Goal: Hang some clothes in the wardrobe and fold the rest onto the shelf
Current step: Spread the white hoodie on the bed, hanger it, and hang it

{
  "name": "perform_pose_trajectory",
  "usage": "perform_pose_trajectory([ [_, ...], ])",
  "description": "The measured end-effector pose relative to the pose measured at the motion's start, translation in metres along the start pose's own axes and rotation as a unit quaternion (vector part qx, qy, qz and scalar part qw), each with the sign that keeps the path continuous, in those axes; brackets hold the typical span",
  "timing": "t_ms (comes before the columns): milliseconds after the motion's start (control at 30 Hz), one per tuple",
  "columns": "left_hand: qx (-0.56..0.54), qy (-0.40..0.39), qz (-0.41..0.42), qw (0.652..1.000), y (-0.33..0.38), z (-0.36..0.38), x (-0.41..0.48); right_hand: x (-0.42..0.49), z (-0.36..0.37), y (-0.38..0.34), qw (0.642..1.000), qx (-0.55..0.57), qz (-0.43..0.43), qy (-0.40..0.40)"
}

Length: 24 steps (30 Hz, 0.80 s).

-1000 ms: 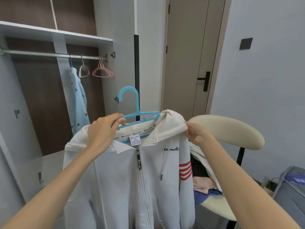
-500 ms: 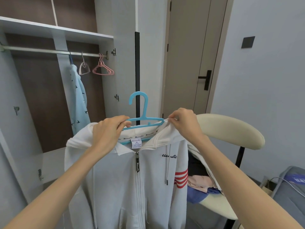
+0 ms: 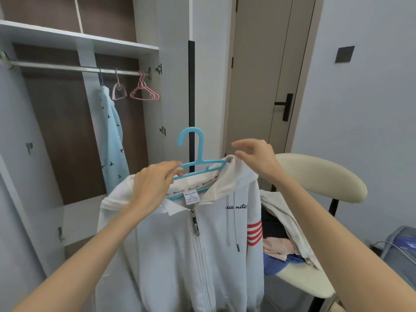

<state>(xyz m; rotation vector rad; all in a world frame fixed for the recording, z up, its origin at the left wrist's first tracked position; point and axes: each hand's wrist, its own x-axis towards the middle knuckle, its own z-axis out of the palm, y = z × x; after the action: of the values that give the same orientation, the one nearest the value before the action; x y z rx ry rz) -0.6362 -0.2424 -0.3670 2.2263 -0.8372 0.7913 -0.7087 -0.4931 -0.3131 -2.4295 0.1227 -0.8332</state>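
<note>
Head view, wardrobe corner: one white zip hoodie [image 3: 180, 255], red stripes on one sleeve, draped on one blue hanger [image 3: 198, 154] and held up in front of the open wardrobe. Two hands: left hand [image 3: 153, 185] has its fingers curled round the hanger's arm at the hoodie's shoulder; right hand [image 3: 256, 158] has its fingers loosely spread at the hood's edge, contact unclear. One rail [image 3: 56, 66] carries one pale blue garment [image 3: 110, 136], one pale empty hanger [image 3: 118, 92], and pink hangers [image 3: 145, 93] bunched together, count unclear. One shelf [image 3: 67, 37] sits above the rail. One cream chair [image 3: 319, 174] holds one pile of clothes [image 3: 281, 246].
</note>
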Motion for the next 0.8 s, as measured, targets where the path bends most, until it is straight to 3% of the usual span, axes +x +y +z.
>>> perform_pose_trajectory([
  [67,-0.017,0.002,-0.022,1.000,-0.003,0.005,-0.001,-0.010,0.006,0.009,0.996,-0.054,-0.057,-0.031],
  [133,-0.027,0.008,-0.023,0.999,-0.001,0.009,0.001,-0.017,0.019,0.013,0.985,-0.109,-0.066,-0.114],
  [233,-0.029,-0.002,-0.013,0.999,0.005,0.012,0.005,-0.019,0.029,0.015,0.960,-0.232,-0.077,-0.136],
  [400,-0.068,-0.034,-0.003,0.997,0.015,0.009,0.015,-0.023,0.024,-0.002,0.950,-0.245,-0.125,-0.148],
  [533,-0.059,-0.066,0.048,0.995,0.024,0.009,0.023,-0.021,0.025,-0.015,0.953,-0.204,-0.104,-0.198],
  [667,0.055,-0.004,0.111,0.992,0.028,0.001,0.034,-0.018,0.012,-0.014,0.969,-0.155,-0.104,-0.162],
  [733,0.083,0.063,0.078,0.991,0.024,-0.003,0.037,-0.016,0.004,-0.015,0.977,-0.149,-0.095,-0.119],
  [800,0.071,0.141,-0.019,0.987,0.017,-0.007,0.034,-0.013,-0.004,-0.013,0.985,-0.133,-0.082,-0.072],
])
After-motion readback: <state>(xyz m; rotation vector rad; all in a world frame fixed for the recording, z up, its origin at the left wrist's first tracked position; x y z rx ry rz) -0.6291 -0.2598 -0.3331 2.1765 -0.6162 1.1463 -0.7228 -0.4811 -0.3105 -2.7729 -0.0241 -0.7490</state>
